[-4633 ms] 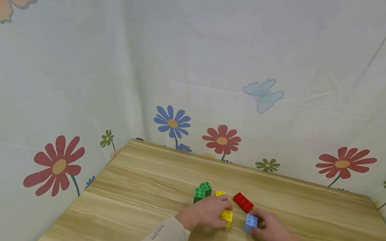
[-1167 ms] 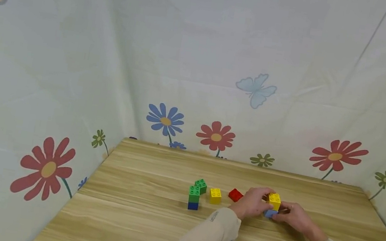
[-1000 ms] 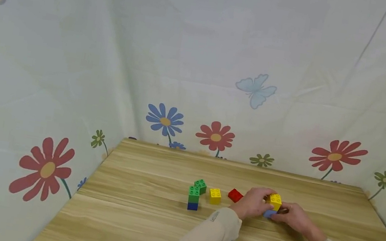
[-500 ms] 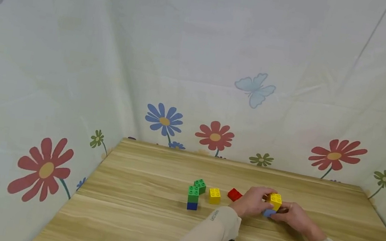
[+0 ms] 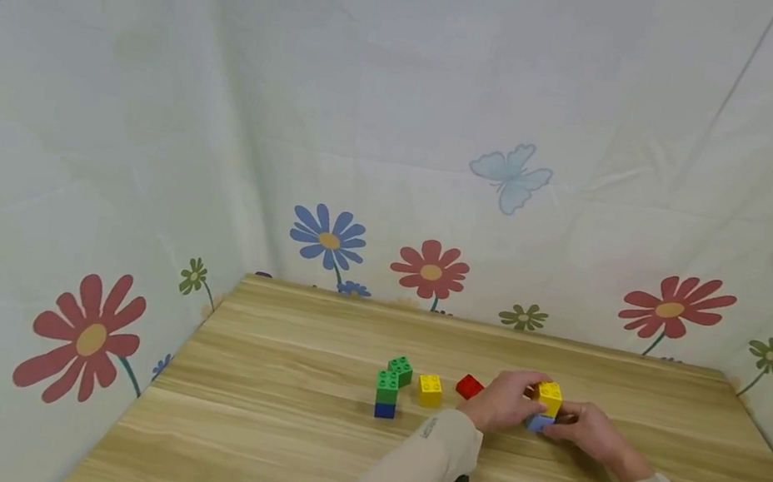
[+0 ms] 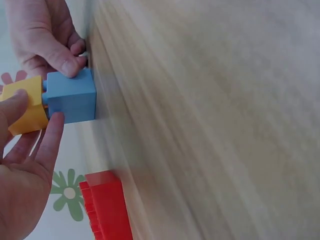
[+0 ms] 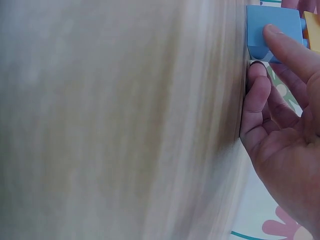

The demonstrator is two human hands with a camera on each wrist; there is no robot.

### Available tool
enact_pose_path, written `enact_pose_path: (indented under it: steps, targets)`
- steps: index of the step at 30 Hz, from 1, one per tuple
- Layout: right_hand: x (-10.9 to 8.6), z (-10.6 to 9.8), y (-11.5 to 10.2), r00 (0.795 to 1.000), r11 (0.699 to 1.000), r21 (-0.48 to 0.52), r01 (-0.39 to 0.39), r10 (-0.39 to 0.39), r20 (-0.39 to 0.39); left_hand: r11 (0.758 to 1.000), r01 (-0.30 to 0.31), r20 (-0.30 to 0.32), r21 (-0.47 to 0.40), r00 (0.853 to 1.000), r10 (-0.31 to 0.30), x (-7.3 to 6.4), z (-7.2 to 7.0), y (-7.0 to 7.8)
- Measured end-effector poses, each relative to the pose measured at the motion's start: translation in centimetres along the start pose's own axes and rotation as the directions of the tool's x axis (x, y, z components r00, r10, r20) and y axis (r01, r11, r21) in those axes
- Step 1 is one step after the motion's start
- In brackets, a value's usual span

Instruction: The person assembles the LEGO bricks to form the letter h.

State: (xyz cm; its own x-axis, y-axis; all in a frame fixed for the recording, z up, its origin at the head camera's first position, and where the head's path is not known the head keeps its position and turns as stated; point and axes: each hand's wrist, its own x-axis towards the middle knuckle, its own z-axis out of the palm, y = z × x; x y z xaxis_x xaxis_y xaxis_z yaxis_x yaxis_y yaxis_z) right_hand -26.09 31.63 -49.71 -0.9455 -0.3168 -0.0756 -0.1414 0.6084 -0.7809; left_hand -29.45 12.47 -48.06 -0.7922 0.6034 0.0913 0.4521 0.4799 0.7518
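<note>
In the head view my left hand (image 5: pixel 504 399) pinches a yellow toy building brick (image 5: pixel 548 394) over a light blue brick (image 5: pixel 539 423). The left wrist view shows the thumb on the yellow brick (image 6: pixel 31 107) and one fingertip touching the light blue brick (image 6: pixel 72 97). Some blue studs show in a narrow gap between the two bricks. From the other side my right hand (image 5: pixel 593 433) grips the light blue brick, its thumb lying on one face in the right wrist view. That brick sits at the tabletop.
A red brick (image 5: pixel 470 386) lies just left of my left hand, partly hidden. Farther left are a second yellow brick (image 5: pixel 429 391), a green brick (image 5: pixel 401 370) and a green brick (image 5: pixel 387 387) on a dark blue one (image 5: pixel 385 411). A printed cloth (image 5: pixel 407 109) surrounds the wooden table (image 5: pixel 266 424).
Since the oldest frame, both hands have moved right and away with the bricks, and the yellow one now sits over the light blue one. Over the last second the hands hardly move.
</note>
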Motion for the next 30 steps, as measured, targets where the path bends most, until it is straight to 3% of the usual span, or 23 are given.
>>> enact_pose_path:
  steps: [6, 15, 20, 26, 30]
  targets:
    - [0.1, -0.1, 0.1, 1.0, 1.0, -0.015, -0.004, 0.004, 0.002, 1.0, 0.01, 0.031, 0.016, 0.999, -0.011, 0.4, 0.0, -0.2]
    - [0.0, 0.0, 0.1, 1.0, 1.0, 0.013, -0.01, 0.01, -0.003, 0.997, -0.015, 0.025, 0.075, 1.0, 0.013, 0.6, 0.3, -0.1]
    - [0.0, 0.0, 0.2, 1.0, 1.0, 0.013, 0.0, 0.0, -0.001, 0.984, -0.031, -0.008, 0.176, 0.999, 0.033, 0.5, 0.7, -0.1]
    - [0.0, 0.0, 0.2, 1.0, 1.0, 0.01, 0.016, -0.016, -0.006, 0.975, -0.011, -0.034, 0.221, 0.999, 0.019, 0.2, 0.8, 0.4]
    - [0.1, 0.0, 0.3, 1.0, 1.0, 0.012, 0.024, -0.024, -0.009, 0.934, -0.024, -0.014, 0.355, 0.999, 0.031, 0.0, 0.6, 1.0]
